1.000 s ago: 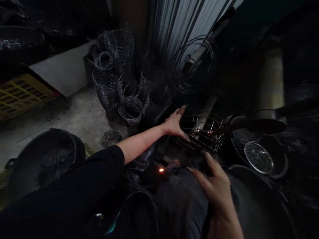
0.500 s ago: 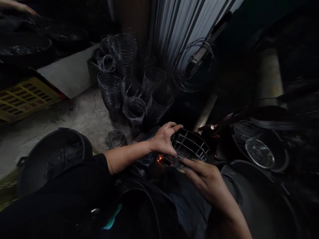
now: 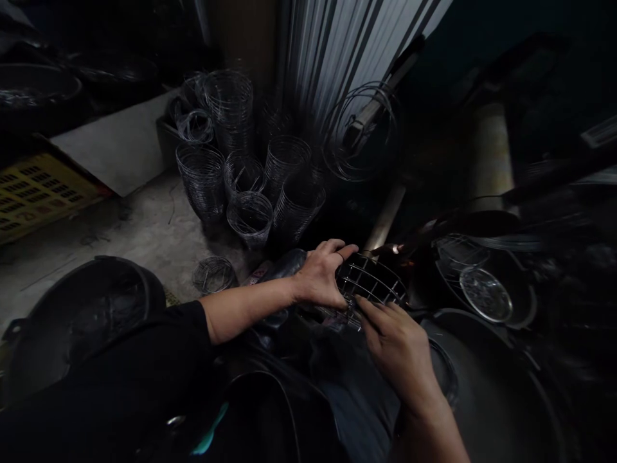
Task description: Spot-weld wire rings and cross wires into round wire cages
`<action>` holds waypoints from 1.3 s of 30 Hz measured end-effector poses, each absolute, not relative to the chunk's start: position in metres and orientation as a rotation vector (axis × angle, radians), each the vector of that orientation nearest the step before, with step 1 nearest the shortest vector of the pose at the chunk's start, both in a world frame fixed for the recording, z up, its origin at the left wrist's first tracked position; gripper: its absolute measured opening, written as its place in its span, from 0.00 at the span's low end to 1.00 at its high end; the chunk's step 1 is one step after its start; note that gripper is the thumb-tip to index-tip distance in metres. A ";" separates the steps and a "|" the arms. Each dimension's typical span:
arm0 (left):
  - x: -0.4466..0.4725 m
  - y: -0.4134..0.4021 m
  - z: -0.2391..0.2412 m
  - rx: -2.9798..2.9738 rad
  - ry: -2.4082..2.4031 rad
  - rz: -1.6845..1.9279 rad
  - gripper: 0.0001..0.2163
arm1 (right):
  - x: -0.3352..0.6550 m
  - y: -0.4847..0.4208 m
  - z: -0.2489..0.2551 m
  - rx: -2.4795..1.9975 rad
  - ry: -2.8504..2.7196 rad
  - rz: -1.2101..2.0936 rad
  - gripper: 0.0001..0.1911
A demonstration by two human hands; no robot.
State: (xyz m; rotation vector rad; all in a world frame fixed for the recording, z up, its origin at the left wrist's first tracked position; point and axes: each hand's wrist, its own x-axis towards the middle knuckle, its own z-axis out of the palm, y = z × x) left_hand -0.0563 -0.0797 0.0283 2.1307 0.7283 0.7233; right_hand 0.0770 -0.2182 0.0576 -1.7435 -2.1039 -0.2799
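A round wire basket [image 3: 373,283] of metal rods lies in front of me, over my lap. My left hand [image 3: 322,276] curls over its left rim and grips it. From the lower right my right hand [image 3: 398,341] reaches in, its fingers pressed on the basket's near edge. A small orange glow [image 3: 398,249] shows just beyond the basket, beside a dark arm of a machine [image 3: 463,222].
Stacks of wire rings [image 3: 241,161] stand on the concrete floor ahead. A black tub [image 3: 81,308] sits at the left and a yellow crate [image 3: 38,193] farther left. More wire baskets and a shiny disc [image 3: 484,294] lie in a dark tub at the right.
The basket came from the machine toward my lap. My left hand went from lying open on it to gripping its rim. My right hand rose to its near edge.
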 end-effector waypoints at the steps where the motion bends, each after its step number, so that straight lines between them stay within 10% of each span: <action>1: -0.053 -0.078 0.029 2.130 0.726 0.726 0.45 | 0.081 -0.217 0.056 -1.713 -2.083 -0.286 0.14; 33: 0.011 -0.026 0.046 2.046 0.869 0.629 0.44 | 0.142 -0.164 0.063 -1.797 -1.748 -0.220 0.12; 39: 0.021 -0.016 0.058 2.076 0.965 0.551 0.47 | 0.126 -0.194 0.061 -1.827 -1.391 -0.044 0.26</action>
